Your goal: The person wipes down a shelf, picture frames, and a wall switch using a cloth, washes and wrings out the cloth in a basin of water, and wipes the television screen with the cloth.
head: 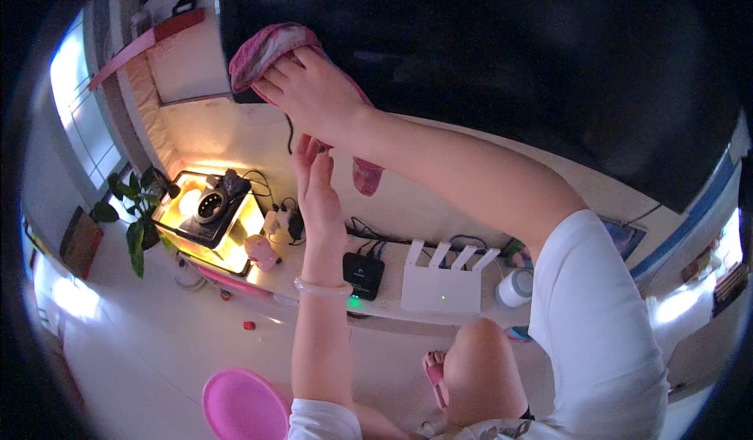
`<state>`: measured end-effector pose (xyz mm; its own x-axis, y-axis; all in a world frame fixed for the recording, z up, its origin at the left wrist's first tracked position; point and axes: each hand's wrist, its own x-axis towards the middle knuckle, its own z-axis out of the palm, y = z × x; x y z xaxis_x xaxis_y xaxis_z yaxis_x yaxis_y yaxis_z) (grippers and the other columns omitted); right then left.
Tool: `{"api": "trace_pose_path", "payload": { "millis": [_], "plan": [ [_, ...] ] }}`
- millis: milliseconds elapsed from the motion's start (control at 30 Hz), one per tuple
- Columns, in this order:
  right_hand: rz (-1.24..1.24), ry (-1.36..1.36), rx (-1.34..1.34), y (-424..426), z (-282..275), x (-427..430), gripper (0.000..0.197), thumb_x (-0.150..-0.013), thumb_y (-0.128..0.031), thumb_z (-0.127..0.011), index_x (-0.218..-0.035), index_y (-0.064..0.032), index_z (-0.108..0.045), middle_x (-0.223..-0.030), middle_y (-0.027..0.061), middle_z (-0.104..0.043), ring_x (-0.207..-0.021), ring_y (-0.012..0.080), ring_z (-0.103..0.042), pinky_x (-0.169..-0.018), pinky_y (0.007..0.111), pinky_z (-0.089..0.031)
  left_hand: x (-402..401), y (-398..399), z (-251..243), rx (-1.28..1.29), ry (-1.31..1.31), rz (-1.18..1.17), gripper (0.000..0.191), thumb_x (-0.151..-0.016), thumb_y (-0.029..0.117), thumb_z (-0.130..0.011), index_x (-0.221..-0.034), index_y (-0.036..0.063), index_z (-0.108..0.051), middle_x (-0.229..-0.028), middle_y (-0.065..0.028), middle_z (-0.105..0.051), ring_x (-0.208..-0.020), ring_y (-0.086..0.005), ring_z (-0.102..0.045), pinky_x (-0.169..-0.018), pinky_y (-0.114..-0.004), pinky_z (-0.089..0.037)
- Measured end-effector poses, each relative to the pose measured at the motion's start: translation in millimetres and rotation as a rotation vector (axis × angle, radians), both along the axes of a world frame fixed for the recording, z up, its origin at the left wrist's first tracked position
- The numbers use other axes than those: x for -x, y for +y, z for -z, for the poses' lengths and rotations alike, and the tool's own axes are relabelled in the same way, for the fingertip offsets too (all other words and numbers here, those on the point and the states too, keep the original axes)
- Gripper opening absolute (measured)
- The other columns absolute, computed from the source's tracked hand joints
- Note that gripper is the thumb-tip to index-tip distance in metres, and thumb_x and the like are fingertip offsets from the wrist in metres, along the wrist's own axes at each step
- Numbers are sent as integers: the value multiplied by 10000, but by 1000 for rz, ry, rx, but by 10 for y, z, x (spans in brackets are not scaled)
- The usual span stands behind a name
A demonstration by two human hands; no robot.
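My right hand [312, 93] is stretched across to the upper left, its fingers spread over a pink cloth [273, 49] that it presses against the left part of a large dark television screen [470, 57]. Part of the cloth hangs down behind my wrist, below the screen's lower edge. Just beneath my right hand, my left hand [317, 181] is raised with its fingers pointing up, close to the screen's lower edge; a pale bangle circles that wrist. Whether the left fingertips touch the screen or the cloth cannot be told.
On the narrow shelf below stand a lit glass tank [212, 222], a pink figurine [262, 252], a black box [363, 275], a white router [441, 289], a white cylindrical device [515, 287] and cables. A potted plant [136, 228] is at left. A pink basin [246, 406] is on the floor.
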<state>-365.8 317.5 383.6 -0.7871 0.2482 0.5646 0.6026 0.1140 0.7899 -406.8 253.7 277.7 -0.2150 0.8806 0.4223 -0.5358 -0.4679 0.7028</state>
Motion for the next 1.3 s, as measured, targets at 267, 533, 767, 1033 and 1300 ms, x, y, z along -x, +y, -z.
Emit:
{"api": "trace_pose_path", "payload": {
  "millis": [267,533,767,1033,1300],
  "plan": [
    [-15,34,-34,-505,8,-924,444,-789,-257,-474,-1225,-172,-479,-1167,-30,-525,-1102,118,-444,-888,318,-327,-276,-280,-47,-18,182,100,449,-901,218,-419,-1318,85,-321,-1277,-95,-380,-1170,-187,-367,-1014,-335,-249],
    [54,130,-29,-1095,109,-2162,457,-796,-236,-466,-1248,-180,-438,-1179,-13,-513,-1086,135,-459,-891,354,-343,-790,-772,-132,-69,434,140,433,-921,246,-377,-1316,73,-333,-1300,-123,-381,-1199,-217,-360,-1025,-349,-258],
    [222,171,2,-1589,190,-3120,436,-806,-246,-452,-1242,-243,-450,-1174,-55,-512,-1073,120,-450,-875,359,-350,-1060,-950,-29,-119,696,186,450,-904,209,-399,-1324,66,-322,-1307,-120,-377,-1204,-222,-350,-1034,-345,-230],
    [423,206,-35,-2068,329,-4258,472,-764,-301,-494,-1234,-286,-461,-1143,-3,-536,-1093,192,-439,-924,461,-329,-1623,-1126,-276,-309,830,241,417,-908,113,-368,-1319,72,-312,-1339,-113,-341,-1227,-230,-332,-1033,-362,-221],
    [716,335,43,-2484,438,-5023,485,-741,-438,-580,-1184,-255,-503,-1086,15,-534,-1047,251,-435,-938,494,-313,-1489,-1124,-183,-309,847,260,425,-893,80,-372,-1315,81,-322,-1344,-107,-341,-1231,-236,-327,-1037,-364,-218]
  ]
}}
